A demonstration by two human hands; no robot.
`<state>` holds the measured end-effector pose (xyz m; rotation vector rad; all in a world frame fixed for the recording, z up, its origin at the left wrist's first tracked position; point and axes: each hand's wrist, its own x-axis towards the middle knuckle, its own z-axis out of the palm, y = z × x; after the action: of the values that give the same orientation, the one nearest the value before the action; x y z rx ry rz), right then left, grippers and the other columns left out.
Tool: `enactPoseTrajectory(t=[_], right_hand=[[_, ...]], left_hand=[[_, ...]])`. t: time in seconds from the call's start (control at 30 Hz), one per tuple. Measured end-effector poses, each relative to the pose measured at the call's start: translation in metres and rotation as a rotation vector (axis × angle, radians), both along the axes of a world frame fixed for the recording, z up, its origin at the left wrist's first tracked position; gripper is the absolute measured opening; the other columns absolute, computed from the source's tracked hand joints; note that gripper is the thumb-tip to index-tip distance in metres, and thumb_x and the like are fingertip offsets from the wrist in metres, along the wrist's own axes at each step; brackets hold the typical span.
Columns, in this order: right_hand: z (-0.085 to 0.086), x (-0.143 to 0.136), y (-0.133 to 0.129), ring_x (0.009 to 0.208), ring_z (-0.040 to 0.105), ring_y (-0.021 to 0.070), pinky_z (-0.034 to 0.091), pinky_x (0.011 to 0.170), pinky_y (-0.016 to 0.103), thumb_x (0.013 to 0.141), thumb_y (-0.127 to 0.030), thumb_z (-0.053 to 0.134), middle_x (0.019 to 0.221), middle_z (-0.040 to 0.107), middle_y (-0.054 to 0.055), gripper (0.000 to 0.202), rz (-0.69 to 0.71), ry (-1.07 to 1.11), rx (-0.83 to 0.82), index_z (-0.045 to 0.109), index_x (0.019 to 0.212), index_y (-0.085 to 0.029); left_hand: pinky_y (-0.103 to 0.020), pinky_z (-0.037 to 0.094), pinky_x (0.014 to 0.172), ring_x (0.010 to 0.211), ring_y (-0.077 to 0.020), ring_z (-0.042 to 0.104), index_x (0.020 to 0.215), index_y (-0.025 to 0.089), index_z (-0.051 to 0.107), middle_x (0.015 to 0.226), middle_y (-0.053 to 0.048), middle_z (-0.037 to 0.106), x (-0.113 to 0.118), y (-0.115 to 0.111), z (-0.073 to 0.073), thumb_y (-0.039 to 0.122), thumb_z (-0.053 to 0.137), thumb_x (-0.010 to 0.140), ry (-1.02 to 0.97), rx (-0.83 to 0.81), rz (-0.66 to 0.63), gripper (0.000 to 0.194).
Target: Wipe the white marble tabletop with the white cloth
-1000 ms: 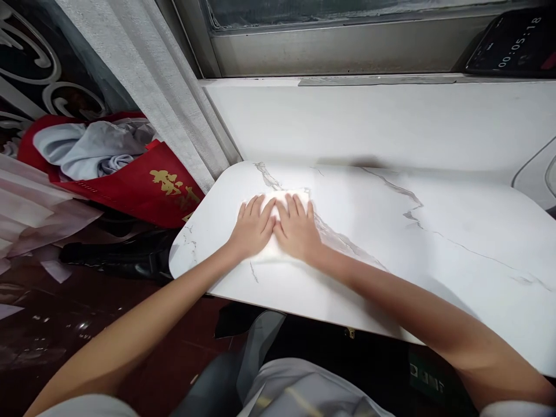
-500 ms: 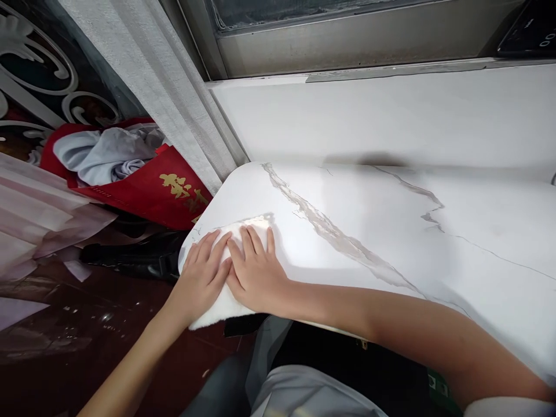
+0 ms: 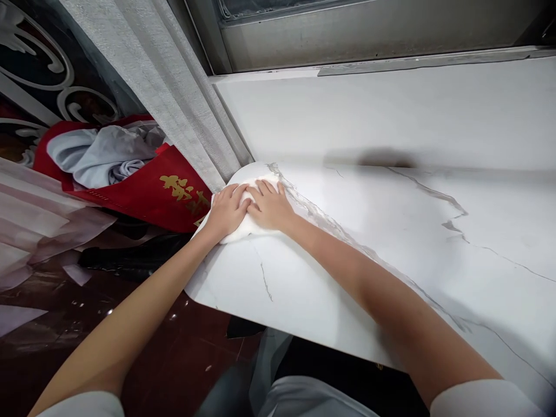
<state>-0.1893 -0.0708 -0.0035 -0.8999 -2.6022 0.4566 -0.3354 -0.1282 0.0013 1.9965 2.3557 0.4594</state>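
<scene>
A white cloth (image 3: pixel 243 230) lies bunched on the white marble-patterned table (image 3: pixel 321 289), near its far left corner. Both hands press flat on the cloth, side by side, with the thumbs close together. My left hand (image 3: pixel 228 209) rests on the cloth's left part, fingers a little spread. Over the right part lies my right hand (image 3: pixel 270 205), its fingers also apart and pointing toward the wall. The palms hide much of the cloth.
A red bag (image 3: pixel 143 194) holding light grey cloth stands left of the table. A pale curtain (image 3: pixel 174 87) hangs by the corner. Behind the table are a white wall (image 3: pixel 391 110) and a window frame (image 3: pixel 304 37).
Both hands and the cloth have moved away from the table's near edge toward the wall. The near left part of the tabletop now shows. The view has shifted slightly.
</scene>
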Motion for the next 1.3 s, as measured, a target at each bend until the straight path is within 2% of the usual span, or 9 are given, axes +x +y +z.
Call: enactPoseTrajectory(t=[0.17,0.33,0.47,0.63,0.83,1.0,1.13,1.3], right_hand=[[0.003,-0.003,0.045,0.149,0.026,0.0265,0.013,0.121,0.057,0.097,-0.029,0.033,0.161,0.034,0.014,0.055,-0.079,-0.012,0.0,0.043,0.149,-0.016],[0.004,-0.005,0.073,0.149,0.027,0.0258,0.013,0.122,0.055,0.097,-0.028,0.033,0.161,0.035,0.013,0.054,-0.153,-0.015,-0.002,0.044,0.149,-0.016],[0.003,-0.006,0.084,0.148,0.028,0.0262,0.014,0.121,0.055,0.096,-0.027,0.033,0.16,0.036,0.013,0.054,-0.189,-0.005,0.006,0.045,0.148,-0.016],[0.002,-0.007,0.087,0.148,0.028,0.0263,0.014,0.121,0.055,0.097,-0.027,0.033,0.16,0.036,0.012,0.053,-0.197,-0.01,0.006,0.045,0.148,-0.017],[0.001,-0.001,0.075,0.149,0.027,0.0264,0.014,0.122,0.055,0.099,-0.027,0.03,0.161,0.035,0.012,0.053,-0.204,-0.036,0.027,0.045,0.149,-0.017],[0.001,0.018,0.045,0.15,0.026,0.0281,0.015,0.121,0.056,0.099,-0.027,0.03,0.161,0.033,0.013,0.054,-0.204,-0.058,0.049,0.043,0.15,-0.015],[0.001,0.047,0.005,0.149,0.026,0.0285,0.016,0.12,0.056,0.099,-0.025,0.031,0.161,0.034,0.014,0.053,-0.167,-0.059,0.067,0.044,0.15,-0.016],[0.0,0.098,-0.058,0.148,0.029,0.0311,0.017,0.12,0.058,0.099,-0.027,0.034,0.159,0.037,0.017,0.052,-0.068,-0.054,0.122,0.046,0.148,-0.013]], left_hand=[[-0.047,0.029,0.116,0.136,-0.0265,0.044,0.137,0.021,0.053,0.143,-0.01,0.055,-0.001,0.057,0.0,0.035,0.035,0.096,-0.022,0.044,-0.022,0.047],[-0.044,0.029,0.116,0.136,-0.0255,0.044,0.138,0.021,0.053,0.143,-0.009,0.055,-0.003,0.098,-0.001,0.034,0.037,0.096,-0.01,0.038,-0.048,0.047],[-0.046,0.029,0.116,0.137,-0.0275,0.043,0.14,0.019,0.052,0.145,-0.012,0.054,-0.006,0.115,-0.003,0.035,0.036,0.096,-0.012,0.018,-0.057,0.049],[-0.046,0.028,0.118,0.139,-0.026,0.041,0.141,0.022,0.05,0.147,-0.009,0.052,-0.007,0.117,-0.006,0.035,0.035,0.097,-0.006,0.017,-0.049,0.049],[-0.047,0.023,0.12,0.144,-0.025,0.035,0.145,0.023,0.047,0.153,-0.009,0.046,0.005,0.1,-0.004,0.035,0.033,0.099,-0.003,-0.004,-0.005,0.05],[-0.048,0.022,0.121,0.146,-0.0242,0.034,0.147,0.022,0.045,0.155,-0.01,0.043,0.027,0.07,0.0,0.034,0.032,0.099,0.008,-0.033,-0.019,0.051],[-0.052,0.024,0.12,0.146,-0.0281,0.034,0.148,0.018,0.043,0.155,-0.014,0.043,0.057,0.023,-0.001,0.033,0.031,0.1,0.06,-0.014,-0.003,0.052],[-0.059,0.027,0.118,0.145,-0.0344,0.035,0.148,0.014,0.042,0.154,-0.018,0.043,0.101,-0.056,-0.008,0.034,0.031,0.101,0.11,0.044,-0.032,0.053]])
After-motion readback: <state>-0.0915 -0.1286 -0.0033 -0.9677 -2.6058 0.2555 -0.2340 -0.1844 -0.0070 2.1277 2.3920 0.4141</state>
